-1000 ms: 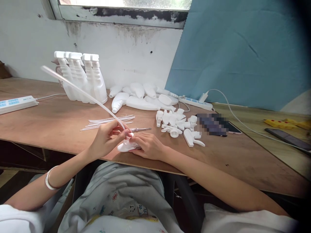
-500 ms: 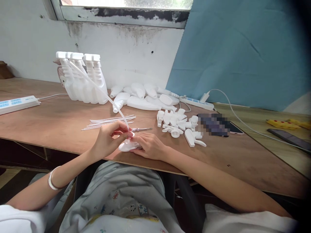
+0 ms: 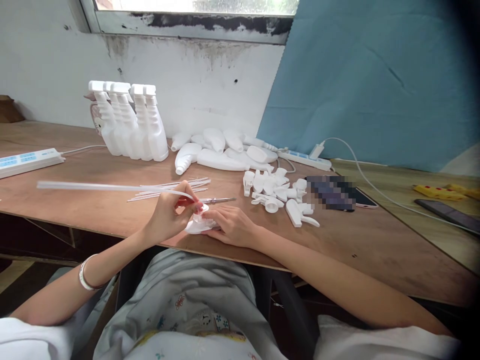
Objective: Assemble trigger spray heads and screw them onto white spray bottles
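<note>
My left hand [image 3: 178,207] pinches a thin white plastic tube [image 3: 93,186] near one end. The rest of that tube stretches left over the table, almost level. Its pinched end is at the opening of a white spray nozzle head [image 3: 195,226], though the fingers hide the exact contact. My right hand [image 3: 232,222] is closed around the spray head and keeps it low over the table's front edge. Just behind the fingers lies a slim metal tool [image 3: 221,200], apparently tweezers or a screwdriver. More white tubes [image 3: 150,192] are strewn on the table to the left.
White spray bottles [image 3: 137,125] with heads stand at the back left. Several bottles [image 3: 221,157] lie beside them. Loose spray heads [image 3: 270,187] are heaped at right, near phones [image 3: 333,192]. Power strips [image 3: 32,161] sit on the table [image 3: 337,260].
The tube's free end has swung down to the left, from slanting up across the standing bottles to nearly level. Both hands stay in about the same place.
</note>
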Available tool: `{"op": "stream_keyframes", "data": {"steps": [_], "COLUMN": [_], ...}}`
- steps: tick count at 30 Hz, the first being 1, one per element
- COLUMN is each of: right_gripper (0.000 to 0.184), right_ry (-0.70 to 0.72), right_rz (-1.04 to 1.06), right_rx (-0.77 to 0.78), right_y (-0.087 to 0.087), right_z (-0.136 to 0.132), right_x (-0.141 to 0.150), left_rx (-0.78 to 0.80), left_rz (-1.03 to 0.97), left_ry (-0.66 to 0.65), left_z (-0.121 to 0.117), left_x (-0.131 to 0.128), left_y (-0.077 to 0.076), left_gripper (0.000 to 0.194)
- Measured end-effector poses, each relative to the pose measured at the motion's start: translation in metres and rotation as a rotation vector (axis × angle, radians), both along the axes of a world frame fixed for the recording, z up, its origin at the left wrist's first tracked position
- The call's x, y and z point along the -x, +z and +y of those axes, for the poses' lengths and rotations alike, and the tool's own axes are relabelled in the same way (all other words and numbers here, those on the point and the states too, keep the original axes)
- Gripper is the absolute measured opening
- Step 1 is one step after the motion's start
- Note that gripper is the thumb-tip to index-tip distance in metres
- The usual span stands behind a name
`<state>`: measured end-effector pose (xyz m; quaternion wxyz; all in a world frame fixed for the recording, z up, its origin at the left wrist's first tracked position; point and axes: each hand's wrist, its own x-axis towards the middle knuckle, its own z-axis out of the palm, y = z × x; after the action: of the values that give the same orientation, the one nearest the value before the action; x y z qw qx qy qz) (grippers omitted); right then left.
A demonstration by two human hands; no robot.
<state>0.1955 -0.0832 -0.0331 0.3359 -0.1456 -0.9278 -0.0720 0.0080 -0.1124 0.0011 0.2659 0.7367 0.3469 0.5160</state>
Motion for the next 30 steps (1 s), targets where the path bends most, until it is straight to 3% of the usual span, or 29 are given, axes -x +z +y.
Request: {"op": "stream_keyframes", "data": {"steps": [10,20,30], "right_gripper": [0.014,0.022,0.027], "right_ry": [0.021,-0.004,0.0], "right_rz": [0.004,0.016,0.019], "right_rx": [-0.022,0.088,0.087], "right_y": [-0.0018,-0.0049,-0.0051], "right_z": [-0.0009,0.0007,0.0], "right_x": [0.0004,0.0001,0.0], "left_rx": [-0.137,-0.242,-0.235], "left_rz": [0.052,0.1,0.102], "left_ry": [-0.036,0.015,0.002], "left_z": [-0.0002,0.0027,0.0061], "left_x": [-0.0036,-0.0005,0.0024], "left_y": [-0.0027,-0.0029,-0.0091], "left_gripper": [0.024,0.028,0.03]}}
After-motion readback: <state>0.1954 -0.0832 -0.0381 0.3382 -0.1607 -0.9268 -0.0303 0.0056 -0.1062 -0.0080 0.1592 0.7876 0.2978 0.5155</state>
